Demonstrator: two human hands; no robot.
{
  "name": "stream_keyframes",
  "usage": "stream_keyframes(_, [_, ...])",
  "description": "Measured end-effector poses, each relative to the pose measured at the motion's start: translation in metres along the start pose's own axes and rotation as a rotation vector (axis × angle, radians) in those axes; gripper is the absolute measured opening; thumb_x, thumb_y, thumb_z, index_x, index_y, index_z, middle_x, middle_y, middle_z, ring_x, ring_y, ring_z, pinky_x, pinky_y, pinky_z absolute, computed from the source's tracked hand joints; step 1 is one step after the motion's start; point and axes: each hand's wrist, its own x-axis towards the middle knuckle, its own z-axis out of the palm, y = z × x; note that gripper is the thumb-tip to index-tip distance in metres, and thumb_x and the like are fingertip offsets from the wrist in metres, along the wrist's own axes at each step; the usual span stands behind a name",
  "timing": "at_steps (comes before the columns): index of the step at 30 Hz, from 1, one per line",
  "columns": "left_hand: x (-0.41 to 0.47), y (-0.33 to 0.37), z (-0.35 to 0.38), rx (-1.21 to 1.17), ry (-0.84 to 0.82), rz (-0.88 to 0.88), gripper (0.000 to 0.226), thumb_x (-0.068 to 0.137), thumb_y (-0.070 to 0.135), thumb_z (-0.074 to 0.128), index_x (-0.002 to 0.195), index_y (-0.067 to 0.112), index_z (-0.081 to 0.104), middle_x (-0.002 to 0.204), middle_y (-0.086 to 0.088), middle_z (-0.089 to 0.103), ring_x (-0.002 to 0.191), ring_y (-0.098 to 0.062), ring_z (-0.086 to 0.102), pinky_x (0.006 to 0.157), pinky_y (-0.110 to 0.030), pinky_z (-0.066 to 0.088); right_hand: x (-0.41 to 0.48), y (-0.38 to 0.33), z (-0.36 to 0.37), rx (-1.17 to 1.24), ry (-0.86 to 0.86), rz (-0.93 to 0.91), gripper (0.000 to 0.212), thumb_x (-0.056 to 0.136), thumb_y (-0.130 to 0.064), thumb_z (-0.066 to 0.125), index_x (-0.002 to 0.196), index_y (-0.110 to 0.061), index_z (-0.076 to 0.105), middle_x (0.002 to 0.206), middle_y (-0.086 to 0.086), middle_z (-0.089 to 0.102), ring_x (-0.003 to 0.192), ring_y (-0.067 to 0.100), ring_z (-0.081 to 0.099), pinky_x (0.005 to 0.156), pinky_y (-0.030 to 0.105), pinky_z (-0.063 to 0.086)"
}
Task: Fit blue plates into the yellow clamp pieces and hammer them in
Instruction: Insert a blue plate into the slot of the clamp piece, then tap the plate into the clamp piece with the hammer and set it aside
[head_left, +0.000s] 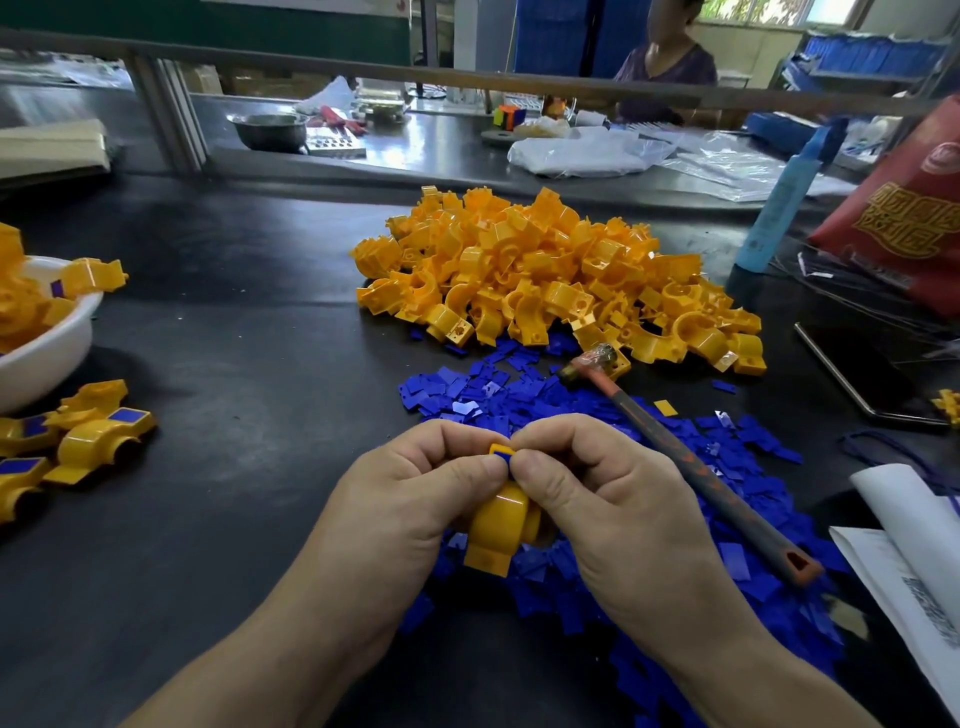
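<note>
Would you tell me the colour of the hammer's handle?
Handle: dark grey, orange end; head view.

Your dark bench (249, 338) carries a heap of yellow clamp pieces (550, 270), a spread of blue plates (467, 395) just before it, 1 white bowl (47, 353) at your left, fitted clamps (104, 431) beside the bowl, and papers (909, 571) at your right.
</note>
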Motion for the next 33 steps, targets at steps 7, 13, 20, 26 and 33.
stream_keyframes(7, [-0.002, 0.015, -0.002, 0.11, 0.076, 0.007, 0.006, 0.086, 0.025, 0.071, 0.089, 0.028, 0.076, 0.082, -0.007, 0.077, 0.071, -0.02, 0.074, 0.056, -0.031, 0.056, 0.003, 0.0, -0.008, -0.444, 0.06, -0.134, 0.019, 0.085, -0.049, 0.051, 0.098, -0.039, 0.06, 0.088, -0.015, 0.062, 0.08, 0.004, 0.062, 0.063, 0.02, 0.054])
stream_keyframes(13, [0.021, 0.019, -0.058, 0.536, 0.489, -0.045, 0.016, 0.094, 0.018, 0.062, 0.084, 0.028, 0.07, 0.073, -0.002, 0.07, 0.059, -0.013, 0.064, 0.046, -0.026, 0.052, 0.018, 0.017, -0.067, -1.277, 0.306, 0.208, 0.055, 0.085, -0.053, 0.052, 0.133, -0.024, 0.047, 0.121, 0.003, 0.056, 0.11, 0.024, 0.049, 0.086, 0.04, 0.043])
stream_keyframes(20, [0.03, 0.011, -0.078, 0.989, 0.542, -0.09, 0.018, 0.094, 0.035, 0.058, 0.101, 0.027, 0.072, 0.102, -0.002, 0.07, 0.09, -0.021, 0.059, 0.073, -0.033, 0.044, 0.019, 0.026, -0.083, -1.284, 0.109, 0.461, 0.03, 0.09, -0.038, 0.049, 0.119, -0.032, 0.051, 0.096, -0.005, 0.057, 0.089, 0.019, 0.054, 0.069, 0.033, 0.046])
stream_keyframes(26, [0.022, 0.02, -0.081, 1.404, 0.48, -0.286, 0.065, 0.075, 0.063, 0.069, 0.123, 0.022, 0.056, 0.118, 0.0, 0.061, 0.105, -0.022, 0.058, 0.084, -0.039, 0.052, 0.019, 0.024, -0.081, -1.303, 0.128, 0.369, 0.02, 0.092, -0.03, 0.044, 0.107, -0.028, 0.057, 0.078, -0.008, 0.053, 0.065, 0.007, 0.048, 0.047, 0.025, 0.032])
stream_keyframes(33, [0.023, 0.014, -0.074, 1.531, 0.451, -0.134, 0.036, 0.086, 0.055, 0.061, 0.109, 0.027, 0.058, 0.108, 0.002, 0.06, 0.102, -0.02, 0.055, 0.068, -0.032, 0.037, 0.009, -0.017, -0.042, -0.526, 0.119, 0.2, 0.026, 0.095, -0.026, 0.042, 0.094, -0.052, 0.045, 0.063, 0.002, 0.061, 0.047, 0.011, 0.059, 0.036, 0.02, 0.044])
